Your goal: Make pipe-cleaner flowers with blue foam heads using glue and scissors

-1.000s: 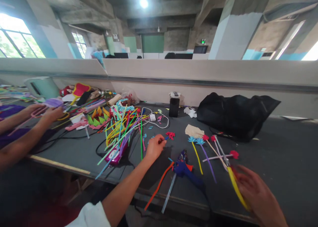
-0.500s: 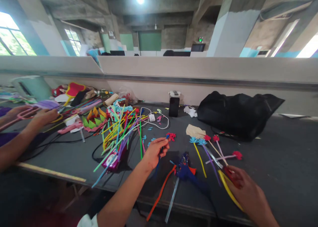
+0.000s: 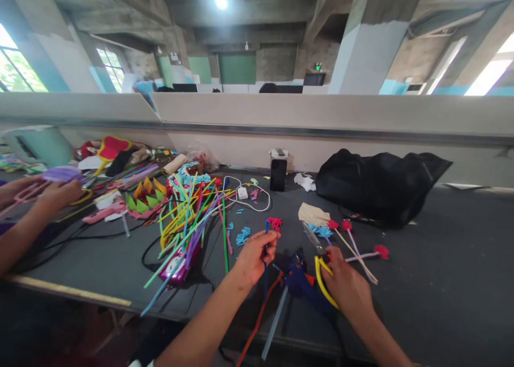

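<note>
Upright between my left fingertips is a dark blue pipe cleaner [image 3: 265,281]; my left hand [image 3: 254,257] is pinched closed on it. My right hand [image 3: 348,284] grips scissors [image 3: 314,241] with yellow and red handles, their blades pointing up and left. Just beyond my left hand lies a small heap of red pieces [image 3: 275,223], with short blue pieces [image 3: 243,236] to its left. Between my hands a dark blue glue gun [image 3: 299,282] lies on the table, a clear stick [image 3: 275,323] jutting from it. Blue flowers [image 3: 320,231] are partly hidden behind the scissors.
Red flowers [image 3: 380,252] on pale stems lie at right, before a black bag [image 3: 381,188]. A phone [image 3: 278,175] stands at the back. Leftward are a pile of coloured pipe cleaners [image 3: 187,212], a purple power strip [image 3: 176,268] and another person's hand [image 3: 60,196].
My right hand has brought the scissors left and nearer my left hand, their blades now over the blue flowers. The blue pipe cleaner is now more upright in my left hand.
</note>
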{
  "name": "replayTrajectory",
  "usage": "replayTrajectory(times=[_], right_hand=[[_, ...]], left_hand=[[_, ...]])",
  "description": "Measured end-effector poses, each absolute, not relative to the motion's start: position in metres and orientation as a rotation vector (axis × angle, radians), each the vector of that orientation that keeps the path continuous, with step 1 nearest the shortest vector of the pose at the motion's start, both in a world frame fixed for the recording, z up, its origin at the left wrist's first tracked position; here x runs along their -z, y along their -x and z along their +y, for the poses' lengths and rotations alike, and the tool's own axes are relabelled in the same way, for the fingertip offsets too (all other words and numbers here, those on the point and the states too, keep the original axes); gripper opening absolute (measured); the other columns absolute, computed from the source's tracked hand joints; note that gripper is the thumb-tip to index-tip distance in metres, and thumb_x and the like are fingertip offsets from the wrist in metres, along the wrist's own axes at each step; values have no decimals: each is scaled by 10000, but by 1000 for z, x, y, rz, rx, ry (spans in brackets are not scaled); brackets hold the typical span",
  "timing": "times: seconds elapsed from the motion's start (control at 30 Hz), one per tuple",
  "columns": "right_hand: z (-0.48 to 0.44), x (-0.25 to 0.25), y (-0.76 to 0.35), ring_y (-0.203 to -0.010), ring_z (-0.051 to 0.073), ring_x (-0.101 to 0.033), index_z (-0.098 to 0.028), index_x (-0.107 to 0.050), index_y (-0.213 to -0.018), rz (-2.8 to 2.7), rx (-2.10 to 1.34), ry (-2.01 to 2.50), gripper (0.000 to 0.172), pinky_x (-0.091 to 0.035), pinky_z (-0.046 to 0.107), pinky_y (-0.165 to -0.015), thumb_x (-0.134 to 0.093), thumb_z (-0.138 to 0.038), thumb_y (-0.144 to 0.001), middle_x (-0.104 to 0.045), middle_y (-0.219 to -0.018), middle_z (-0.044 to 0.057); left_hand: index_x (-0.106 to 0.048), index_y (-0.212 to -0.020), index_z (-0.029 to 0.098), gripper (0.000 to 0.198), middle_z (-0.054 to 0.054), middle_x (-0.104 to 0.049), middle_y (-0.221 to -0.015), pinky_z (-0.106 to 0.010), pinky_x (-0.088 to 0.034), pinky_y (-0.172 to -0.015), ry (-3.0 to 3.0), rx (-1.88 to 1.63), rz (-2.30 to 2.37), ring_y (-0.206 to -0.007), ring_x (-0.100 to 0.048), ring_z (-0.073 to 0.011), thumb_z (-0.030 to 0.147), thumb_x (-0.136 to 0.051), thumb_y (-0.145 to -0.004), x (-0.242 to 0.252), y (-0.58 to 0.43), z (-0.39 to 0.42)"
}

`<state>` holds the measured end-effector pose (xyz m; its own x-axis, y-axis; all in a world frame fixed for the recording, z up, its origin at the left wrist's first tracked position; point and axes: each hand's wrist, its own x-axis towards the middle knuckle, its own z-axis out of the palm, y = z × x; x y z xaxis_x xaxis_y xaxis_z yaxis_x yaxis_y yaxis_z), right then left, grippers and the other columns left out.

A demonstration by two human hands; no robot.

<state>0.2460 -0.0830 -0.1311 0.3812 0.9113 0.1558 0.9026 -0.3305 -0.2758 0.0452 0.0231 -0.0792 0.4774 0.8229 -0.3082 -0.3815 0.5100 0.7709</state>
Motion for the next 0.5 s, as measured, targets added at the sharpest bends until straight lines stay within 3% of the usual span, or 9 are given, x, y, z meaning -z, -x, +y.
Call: replayTrajectory(times=[0.23,0.43,0.5], right_hand=[[-82,134,-257,-666,229,-700,-224,-475,-1181,-1499,-131,2285,341,-422,280,-537,-480,-245,-840,-721,-802,44],[-83,108,-232,-876,201,-706,-216,-503,-1143,-1324,-163,1901,350,-524,285,-688,-487,-303,-804,-693,-1090,88],[-86,97,-214,-862,202,-706,-205,-549,-1083,-1224,-176,1729,327,-535,287,-711,-527,-323,-779,-698,-1079,95]], left_hand=[[-682,-750,98,217,31,-468,-621,-181,-160,-406,-684,-818,736,-480,-361,-28,235,-764,-602,85,-48,15],[-685,-753,114,268,25,-500,-640,-199,-180,-432,-690,-863,748,-505,-366,-40,277,-812,-583,78,-54,5],[-684,-762,115,299,14,-535,-674,-201,-201,-444,-711,-894,742,-509,-357,-38,313,-828,-591,74,-55,1]])
